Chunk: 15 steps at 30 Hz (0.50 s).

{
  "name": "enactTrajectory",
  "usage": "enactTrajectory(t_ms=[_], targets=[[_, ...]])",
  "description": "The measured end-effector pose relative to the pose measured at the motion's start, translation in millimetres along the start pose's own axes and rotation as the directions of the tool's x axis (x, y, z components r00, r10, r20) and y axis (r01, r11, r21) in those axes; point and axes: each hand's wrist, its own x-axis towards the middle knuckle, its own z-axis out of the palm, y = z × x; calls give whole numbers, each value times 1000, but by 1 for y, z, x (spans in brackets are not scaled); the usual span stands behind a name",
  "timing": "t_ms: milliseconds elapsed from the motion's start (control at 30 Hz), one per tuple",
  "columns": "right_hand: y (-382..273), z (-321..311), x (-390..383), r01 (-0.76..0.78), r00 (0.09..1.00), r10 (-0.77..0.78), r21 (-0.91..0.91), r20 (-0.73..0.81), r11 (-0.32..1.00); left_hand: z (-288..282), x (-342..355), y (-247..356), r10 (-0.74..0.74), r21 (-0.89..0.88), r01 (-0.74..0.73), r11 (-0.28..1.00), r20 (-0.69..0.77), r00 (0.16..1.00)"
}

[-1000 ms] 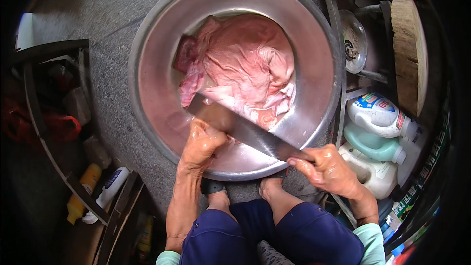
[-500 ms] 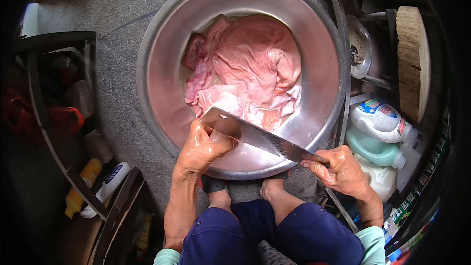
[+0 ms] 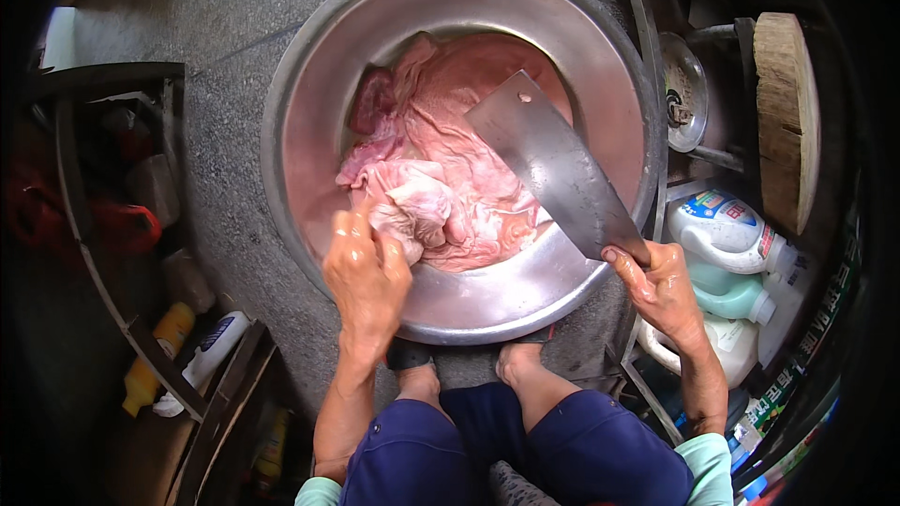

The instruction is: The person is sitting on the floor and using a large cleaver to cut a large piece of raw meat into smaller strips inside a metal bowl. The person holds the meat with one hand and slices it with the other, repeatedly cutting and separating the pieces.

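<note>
Inside the steel basin [image 3: 497, 319], head view: one heap of wet, pink, wrinkled meat [image 3: 448, 152]. Over the basin's near-left part: your left hand [image 3: 366, 272], fingers bent at the meat's pale folds; whether they grip cannot be told. At the basin's near-right rim: your right hand [image 3: 659, 289], closed around the handle of one broad cleaver [image 3: 553, 169], blade slanting over the meat. Right of the basin: one wooden slab [image 3: 786, 122], one white jug [image 3: 717, 230], one green jug [image 3: 722, 290]. Left of it: one yellow bottle [image 3: 150, 375].
</note>
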Motion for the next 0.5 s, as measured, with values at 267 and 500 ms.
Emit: enactTrajectory(t_ms=[267,500], targets=[[16,11,7,45,998,-48,-70,-49,997,56,26,15,-402,-570,759,316,644,651],[20,13,10,90,992,-95,-61,-89,994,103,60,-19,-730,-574,628,525,75,679]])
